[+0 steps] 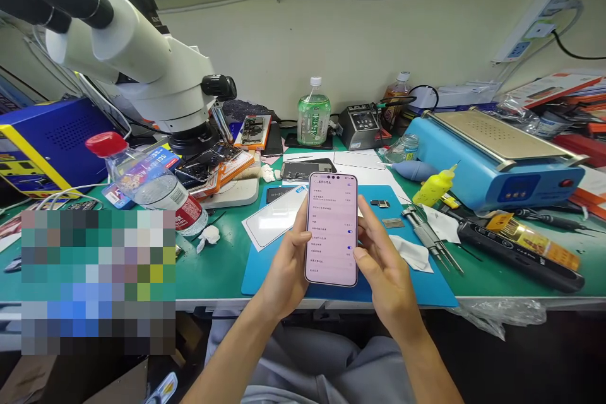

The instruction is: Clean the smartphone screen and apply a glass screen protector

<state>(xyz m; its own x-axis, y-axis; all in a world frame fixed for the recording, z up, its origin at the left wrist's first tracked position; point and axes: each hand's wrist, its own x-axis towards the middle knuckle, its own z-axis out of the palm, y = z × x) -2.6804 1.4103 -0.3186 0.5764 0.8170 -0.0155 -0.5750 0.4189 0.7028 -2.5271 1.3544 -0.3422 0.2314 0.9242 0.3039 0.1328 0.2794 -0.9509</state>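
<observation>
A smartphone (332, 227) with a lit screen is held upright above the front of the blue mat (265, 274). Its screen shows a settings-like list with several blue toggles. My left hand (286, 265) grips the phone's left edge, the thumb lying along the side. On the right edge my right hand (391, 271) holds it too, its thumb at the lower right of the screen. Behind the phone a white rectangular sheet (269, 224) lies partly on the mat. A small dark component (379, 204) and a white wipe (411, 254) sit to the right.
At left stand a microscope (142, 69) and a tilted red-capped bottle (156, 192). A green-labelled bottle (314, 113) is at the back. To the right are a blue heating plate unit (502, 158), a yellow squeeze bottle (434, 186), tweezers (433, 240) and a black tool (521, 255).
</observation>
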